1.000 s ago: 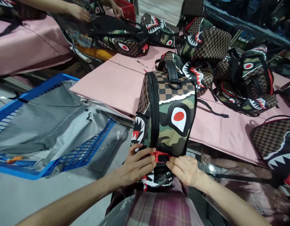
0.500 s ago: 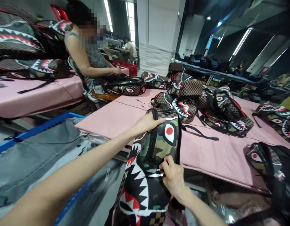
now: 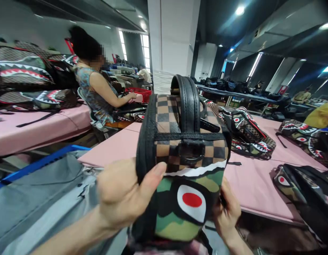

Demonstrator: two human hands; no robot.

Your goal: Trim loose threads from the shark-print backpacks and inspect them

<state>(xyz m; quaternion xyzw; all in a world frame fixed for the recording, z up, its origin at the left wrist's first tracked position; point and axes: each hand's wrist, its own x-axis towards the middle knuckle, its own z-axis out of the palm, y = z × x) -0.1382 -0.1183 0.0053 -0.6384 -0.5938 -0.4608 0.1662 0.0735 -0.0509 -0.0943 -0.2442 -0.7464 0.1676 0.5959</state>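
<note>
A backpack with a brown-and-black checkered top, camouflage side and red-and-white eye print stands upright close in front of me. Its black carry handle arches over the top. My left hand grips the bag's left edge, thumb pressed on the printed side and the other fingers hidden or blurred. At the bag's right side, my right hand is closed, partly covered by the bag. A dark bit of the thread snips shows at its fingers; the blades are hidden.
A pink-covered table holds more shark-print backpacks, with another backpack at its right edge. A blue-rimmed bin with grey material stands left. A seated person works beyond it.
The backpack has been raised and turned so its handle end faces me. My left hand went from its top to its left edge; my right hand, with the snips, shifted to its right side.
</note>
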